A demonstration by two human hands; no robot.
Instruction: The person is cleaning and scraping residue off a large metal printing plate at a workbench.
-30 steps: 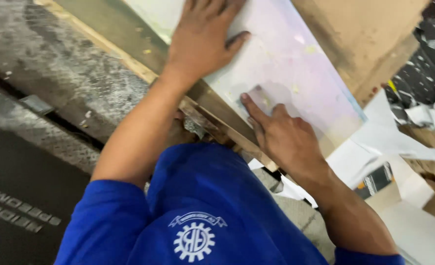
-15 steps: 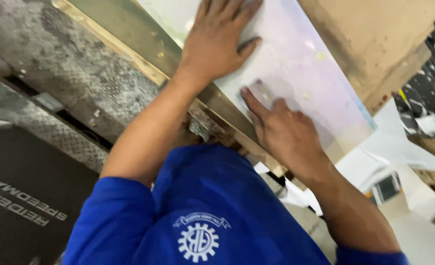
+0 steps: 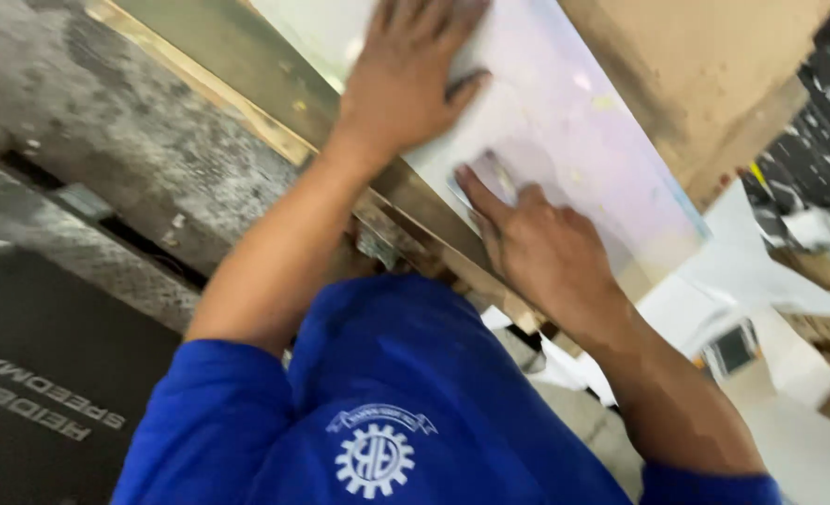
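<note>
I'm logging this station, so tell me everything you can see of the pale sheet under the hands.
The pale sheet is a thin, flat, whitish, faintly glossy panel with faint yellow flecks and a bluish right edge. It lies slanted on a tan wooden work surface. The left hand presses flat on it; the right hand rests fingers on its near edge.

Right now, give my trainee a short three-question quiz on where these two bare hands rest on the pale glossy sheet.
1. True or false: the left hand lies flat on the pale glossy sheet.
2. What colour is the sleeve on the left arm?
3. The right hand touches: A the sheet's near edge, B the dark mat, C nothing.

Key: 1 true. 2 blue. 3 A.
</note>
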